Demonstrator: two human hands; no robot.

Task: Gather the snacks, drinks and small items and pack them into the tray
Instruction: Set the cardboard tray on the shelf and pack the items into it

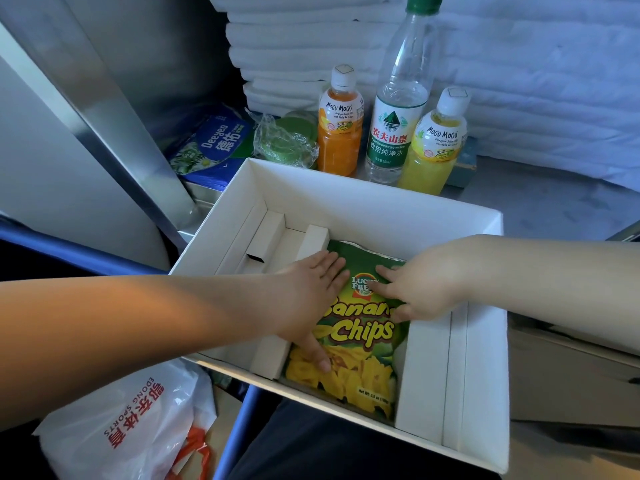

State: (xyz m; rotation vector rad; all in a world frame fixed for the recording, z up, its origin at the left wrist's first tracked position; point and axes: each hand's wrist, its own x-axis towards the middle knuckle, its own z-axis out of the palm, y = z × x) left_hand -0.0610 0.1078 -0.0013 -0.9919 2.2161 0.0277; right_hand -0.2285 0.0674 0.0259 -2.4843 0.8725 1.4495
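Observation:
A white cardboard tray (377, 206) with inner dividers sits in front of me. A green bag of banana chips (360, 344) lies flat in its middle compartment. My left hand (311, 296) presses on the bag's left side with straight fingers, thumb low on the bag. My right hand (426, 282) rests flat on the bag's upper right. Behind the tray stand an orange juice bottle (339, 129), a tall water bottle (398, 116) and a yellow pineapple juice bottle (438, 143). A wrapped green item (287, 142) and a blue tissue pack (214, 147) lie at the back left.
Stacked white towels (294, 57) rise behind the bottles. A metal post (114, 126) slants at the left. A white plastic bag with red print (128, 424) lies at the lower left, beside a blue bar (239, 427).

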